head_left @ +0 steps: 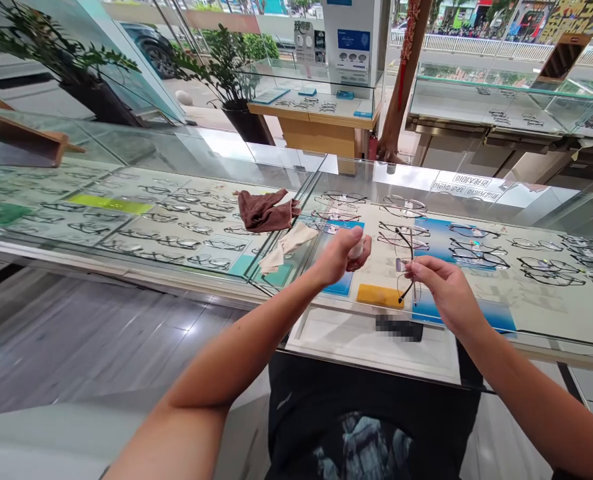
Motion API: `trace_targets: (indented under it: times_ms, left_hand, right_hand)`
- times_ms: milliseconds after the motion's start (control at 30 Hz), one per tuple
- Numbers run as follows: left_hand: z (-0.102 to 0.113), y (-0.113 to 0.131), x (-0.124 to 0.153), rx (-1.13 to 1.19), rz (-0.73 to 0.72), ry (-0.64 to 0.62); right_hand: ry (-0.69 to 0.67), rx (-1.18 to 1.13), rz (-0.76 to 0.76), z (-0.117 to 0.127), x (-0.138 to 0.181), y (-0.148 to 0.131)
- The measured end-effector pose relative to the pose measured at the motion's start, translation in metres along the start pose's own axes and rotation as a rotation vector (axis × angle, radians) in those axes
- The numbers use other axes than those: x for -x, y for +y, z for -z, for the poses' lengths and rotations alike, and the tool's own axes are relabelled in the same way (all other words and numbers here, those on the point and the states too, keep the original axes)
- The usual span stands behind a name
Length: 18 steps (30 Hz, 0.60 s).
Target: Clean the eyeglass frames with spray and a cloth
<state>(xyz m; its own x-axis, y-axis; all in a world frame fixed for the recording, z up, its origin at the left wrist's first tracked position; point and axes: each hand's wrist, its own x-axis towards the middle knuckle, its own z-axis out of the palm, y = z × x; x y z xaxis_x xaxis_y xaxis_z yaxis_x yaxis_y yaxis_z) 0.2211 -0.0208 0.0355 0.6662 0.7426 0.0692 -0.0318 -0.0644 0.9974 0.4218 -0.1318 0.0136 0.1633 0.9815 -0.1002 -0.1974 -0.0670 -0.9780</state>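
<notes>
My left hand (pixel 339 257) is closed around a small whitish thing (pixel 358 249), mostly hidden by my fingers, with the thumb lying on top. To its right, my right hand (pixel 441 283) pinches a pair of eyeglasses (pixel 410 250) with thin dark temples, held edge-on above the glass counter. A small gap separates the eyeglasses from my left hand. On the glass left of my hands lie a crumpled brown cloth (pixel 265 211) and a cream cloth (pixel 290 247).
Rows of eyeglass frames (pixel 481 252) sit inside the glass display counter (pixel 541 293). An orange-yellow card (pixel 380 296) and a partly blurred black object (pixel 399 327) are near my body. Beyond stand another display case (pixel 316 123) and potted plants (pixel 233 103).
</notes>
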Motion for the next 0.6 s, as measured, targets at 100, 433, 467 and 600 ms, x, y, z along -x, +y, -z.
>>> trace_targets:
  times_ms: [100,433,467,600]
  left_hand:
    - [-0.006,-0.008,0.002,-0.221,-0.089,0.094]
    - [-0.033,-0.016,0.012,-0.382,-0.091,0.256]
    - [-0.035,-0.016,0.012,-0.367,-0.081,0.251]
    - [-0.037,-0.017,0.014,-0.336,-0.07,0.27]
  right_hand:
    - [-0.032,0.11,0.082,-0.006,0.005,0.002]
    - [0.019,0.402,0.411,-0.014,0.012,0.014]
    - [0.027,0.448,0.438,-0.014,0.012,0.015]
    - [0.048,0.601,0.536,-0.015,0.012,0.02]
